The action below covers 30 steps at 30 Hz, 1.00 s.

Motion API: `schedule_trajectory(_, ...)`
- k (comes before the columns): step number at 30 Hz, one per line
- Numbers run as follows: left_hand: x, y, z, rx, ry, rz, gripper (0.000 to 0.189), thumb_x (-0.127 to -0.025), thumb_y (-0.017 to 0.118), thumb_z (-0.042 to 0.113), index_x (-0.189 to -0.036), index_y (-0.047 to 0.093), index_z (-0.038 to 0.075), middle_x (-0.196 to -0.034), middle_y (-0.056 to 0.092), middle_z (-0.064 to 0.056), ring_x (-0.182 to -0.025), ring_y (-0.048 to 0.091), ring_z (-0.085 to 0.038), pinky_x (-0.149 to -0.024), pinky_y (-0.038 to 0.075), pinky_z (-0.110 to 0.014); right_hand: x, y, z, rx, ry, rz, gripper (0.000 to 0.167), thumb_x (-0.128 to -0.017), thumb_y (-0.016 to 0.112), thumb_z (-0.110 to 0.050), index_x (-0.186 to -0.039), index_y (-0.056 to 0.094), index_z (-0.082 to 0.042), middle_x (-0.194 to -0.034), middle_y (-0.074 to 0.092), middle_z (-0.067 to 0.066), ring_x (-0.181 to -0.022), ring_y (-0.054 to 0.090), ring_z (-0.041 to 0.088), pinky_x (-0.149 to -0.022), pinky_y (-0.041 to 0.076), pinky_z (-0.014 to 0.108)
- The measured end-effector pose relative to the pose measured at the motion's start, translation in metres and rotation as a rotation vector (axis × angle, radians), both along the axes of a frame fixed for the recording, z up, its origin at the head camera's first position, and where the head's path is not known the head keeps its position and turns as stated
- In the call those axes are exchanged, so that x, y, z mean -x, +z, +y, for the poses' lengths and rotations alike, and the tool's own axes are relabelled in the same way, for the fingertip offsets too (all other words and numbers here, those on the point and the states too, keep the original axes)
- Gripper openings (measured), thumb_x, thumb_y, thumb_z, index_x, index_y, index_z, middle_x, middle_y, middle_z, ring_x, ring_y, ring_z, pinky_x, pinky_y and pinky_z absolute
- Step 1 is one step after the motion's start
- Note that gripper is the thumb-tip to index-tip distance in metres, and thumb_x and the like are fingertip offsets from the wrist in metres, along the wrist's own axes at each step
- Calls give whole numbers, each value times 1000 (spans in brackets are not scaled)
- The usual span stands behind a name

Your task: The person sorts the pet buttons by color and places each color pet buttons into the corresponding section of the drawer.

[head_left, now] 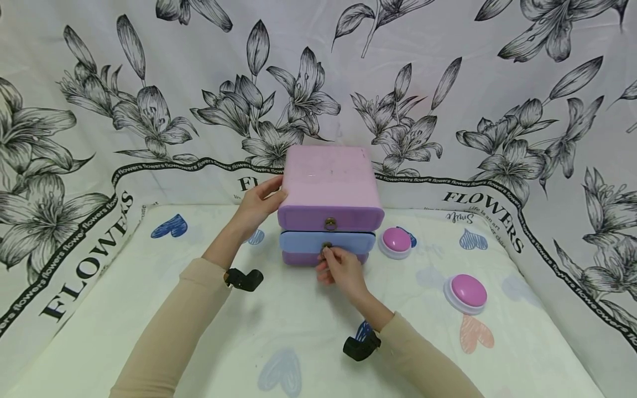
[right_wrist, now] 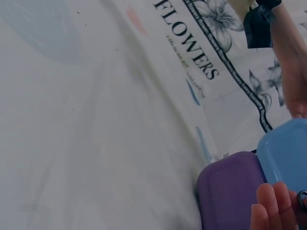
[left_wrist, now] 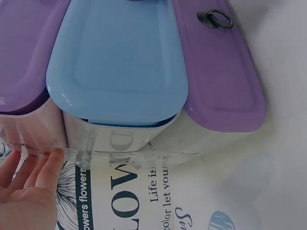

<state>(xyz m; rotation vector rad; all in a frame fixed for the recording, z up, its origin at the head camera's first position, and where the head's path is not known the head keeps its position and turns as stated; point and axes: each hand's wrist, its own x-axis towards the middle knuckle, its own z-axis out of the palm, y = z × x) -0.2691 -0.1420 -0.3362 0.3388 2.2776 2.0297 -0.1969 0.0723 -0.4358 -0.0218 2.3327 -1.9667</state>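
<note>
A small pink cabinet (head_left: 330,174) stands at the back middle, with a purple top drawer (head_left: 303,219), a blue middle drawer (head_left: 298,242) and a purple bottom drawer (left_wrist: 225,72). The blue drawer sits slightly further forward than the other two. My right hand (head_left: 344,272) pinches the ring pull (head_left: 325,246) of the blue drawer between thumb and index finger, the other fingers loosely bent below. On the cabinet's left side, my left hand (head_left: 260,204) rests with its fingers extended along the wall. The drawer's contents are hidden.
One pink push button (head_left: 396,240) on a white base lies just right of the cabinet. Another pink button (head_left: 469,291) sits nearer and further right. Behind the cabinet rises a flower-print cloth (head_left: 219,160); a heart-patterned cloth (head_left: 308,326) covers the table.
</note>
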Motion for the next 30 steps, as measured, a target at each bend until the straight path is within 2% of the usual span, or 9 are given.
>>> schedule_trajectory(17,2,-1,-1,-13,11,-15,57,-90,59,31,-142,38,19,-142,39,-1,-124,46,-18,-100,44,-31,6,6,2,-44,22,7,36,-95,49,-34,-93,67,-2,-75,69,8,-58,67,18,-52,56,31)
schedule_trajectory(25,2,0,-2,-19,-14,-21,59,-91,59,29,-143,35,18,-145,37,-4,-127,43,-21,-103,41,-35,7,6,2,-46,33,2,38,-96,49,-32,-95,66,1,-75,69,7,-57,66,16,-52,57,30)
schedule_trajectory(28,1,2,-2,-22,-29,-24,60,-91,58,27,-144,33,16,-146,35,-6,-129,41,-23,-104,39,-36,8,6,3,-49,38,3,39,-96,49,-33,-96,66,2,-75,69,8,-58,66,16,-52,57,30)
schedule_trajectory(30,-3,7,-1,-20,-35,-32,59,-92,57,25,-144,32,14,-146,33,-7,-130,40,-24,-105,38,-37,8,7,3,-50,39,7,39,-96,48,-33,-96,66,2,-74,69,7,-57,66,16,-51,56,30)
